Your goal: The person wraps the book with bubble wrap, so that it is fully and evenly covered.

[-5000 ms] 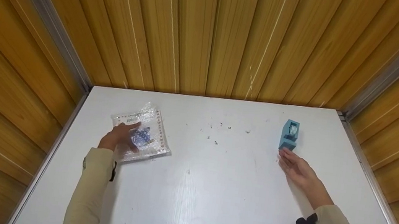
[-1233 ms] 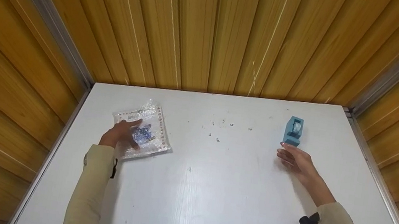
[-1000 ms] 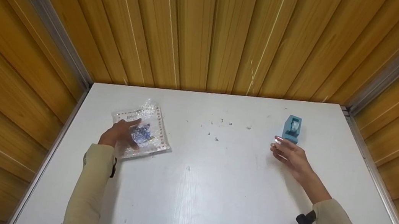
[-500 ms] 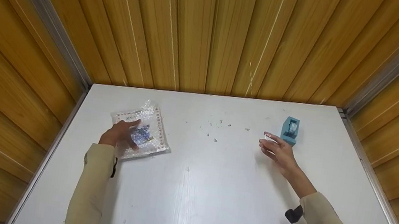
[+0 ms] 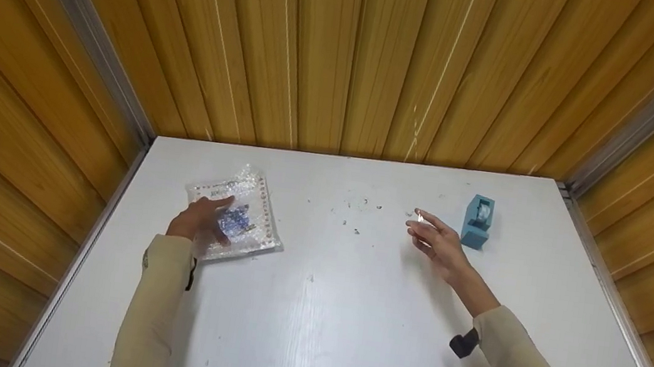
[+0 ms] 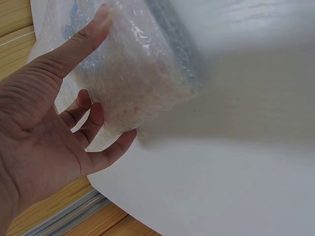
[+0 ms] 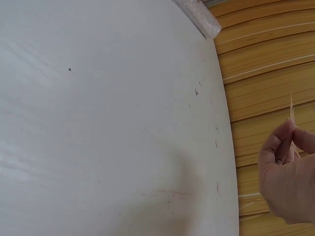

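A flat packet in bubble wrap (image 5: 250, 211), printed with a blue picture and a red-patterned border, lies on the left of the white table (image 5: 309, 320). My left hand (image 5: 196, 220) rests over its left side, thumb and a finger spread on top; the left wrist view shows other fingertips bent lightly against the wrap (image 6: 123, 83). Right of the middle, my right hand (image 5: 441, 249) is raised above the table. Its thumb and fingertips pinch a short clear piece of tape (image 5: 420, 218), a thin upright sliver in the right wrist view. A teal tape dispenser (image 5: 475, 236) stands just right of that hand.
Small dark marks (image 5: 356, 231) are scattered on the middle of the tabletop. Yellow wood-look panels (image 5: 349, 60) wall in the back and both sides, with metal posts (image 5: 89, 19) at the corners.
My right hand has come away from the dispenser and moved left, carrying the piece of tape. The left hand and packet have stayed in place.
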### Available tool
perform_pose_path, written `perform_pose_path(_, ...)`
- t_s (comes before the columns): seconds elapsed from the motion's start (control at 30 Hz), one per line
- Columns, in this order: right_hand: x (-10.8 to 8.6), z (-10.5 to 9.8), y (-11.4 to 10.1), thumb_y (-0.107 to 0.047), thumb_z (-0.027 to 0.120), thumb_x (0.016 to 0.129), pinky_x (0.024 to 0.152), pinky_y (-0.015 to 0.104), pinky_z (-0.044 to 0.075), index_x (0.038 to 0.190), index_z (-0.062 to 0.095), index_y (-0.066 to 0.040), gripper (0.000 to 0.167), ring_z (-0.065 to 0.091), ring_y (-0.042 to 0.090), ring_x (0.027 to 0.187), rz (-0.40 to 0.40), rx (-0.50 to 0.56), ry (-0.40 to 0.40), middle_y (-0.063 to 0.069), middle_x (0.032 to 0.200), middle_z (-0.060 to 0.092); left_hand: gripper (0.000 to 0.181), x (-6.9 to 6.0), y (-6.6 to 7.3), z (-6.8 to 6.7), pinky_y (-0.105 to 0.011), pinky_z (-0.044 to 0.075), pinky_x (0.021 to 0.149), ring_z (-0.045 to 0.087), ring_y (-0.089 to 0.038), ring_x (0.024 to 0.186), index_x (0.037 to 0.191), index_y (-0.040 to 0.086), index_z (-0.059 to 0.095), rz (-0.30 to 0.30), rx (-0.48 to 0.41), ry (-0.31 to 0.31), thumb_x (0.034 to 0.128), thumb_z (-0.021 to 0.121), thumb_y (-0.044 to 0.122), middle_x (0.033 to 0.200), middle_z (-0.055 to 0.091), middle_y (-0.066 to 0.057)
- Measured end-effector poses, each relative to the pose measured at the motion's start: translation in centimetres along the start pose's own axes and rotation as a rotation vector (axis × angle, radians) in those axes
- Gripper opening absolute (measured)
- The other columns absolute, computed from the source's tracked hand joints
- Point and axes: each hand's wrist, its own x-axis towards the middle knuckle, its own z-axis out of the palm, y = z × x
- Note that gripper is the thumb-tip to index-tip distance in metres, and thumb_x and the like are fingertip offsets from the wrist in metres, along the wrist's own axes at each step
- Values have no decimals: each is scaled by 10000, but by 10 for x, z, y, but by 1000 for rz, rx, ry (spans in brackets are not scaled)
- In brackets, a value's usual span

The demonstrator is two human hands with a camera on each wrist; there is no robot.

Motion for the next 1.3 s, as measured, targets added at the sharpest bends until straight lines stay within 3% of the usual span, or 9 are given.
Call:
perform_pose_path(0.3,16,44,4,-133,658,996,1008,279,566,1527,450,-93,572,705,56,1037,-46,-31,-55,-80,1118,738,1137,-7,4,2,-757,147,1189,21,-569,1535,1628,342,208,15,-47,25,746,891,121,1703,30,-267)
perform_pose_path(0.47,26,76,9,-21,652,975,1003,277,567,1544,406,-36,620,713,74,1047,-84,-7,-94,-48,1130,731,1130,-13,5,1,-763,178,1178,34,-590,1522,1633,317,208,51,-7,39,750,899,179,1691,26,-296)
perform_pose_path(0.53,32,90,12,17,647,965,985,266,575,1532,415,-14,613,722,85,1032,-93,8,-99,-33,1117,734,1133,-14,5,0,-766,194,1171,44,-604,1512,1636,298,205,68,18,40,751,903,195,1682,35,-316)
perform_pose_path(0.8,55,153,27,82,636,943,916,262,604,1480,479,17,563,739,105,962,-99,59,-111,73,1140,746,1158,-4,0,-6,-751,177,1188,41,-579,1529,1636,321,185,34,20,14,742,909,191,1690,21,-300)
perform_pose_path(0.97,63,195,39,103,627,934,933,285,602,1477,484,22,567,730,118,970,-109,77,-138,166,1204,722,1136,-8,3,-7,-741,188,1191,64,-569,1533,1637,306,192,44,42,20,755,899,195,1687,37,-306)
perform_pose_path(1.17,68,242,57,92,660,916,918,274,605,1467,483,46,580,721,124,983,-143,47,-164,268,1263,676,1128,-9,5,-5,-718,159,1215,65,-549,1542,1634,324,200,23,4,22,751,891,200,1699,32,-276)
perform_pose_path(1.3,70,268,69,131,669,889,892,277,614,1438,481,106,580,732,153,962,-202,14,-152,325,1237,665,1117,-9,5,-3,-721,194,1204,96,-564,1532,1633,318,211,39,37,33,757,895,208,1688,58,-300)
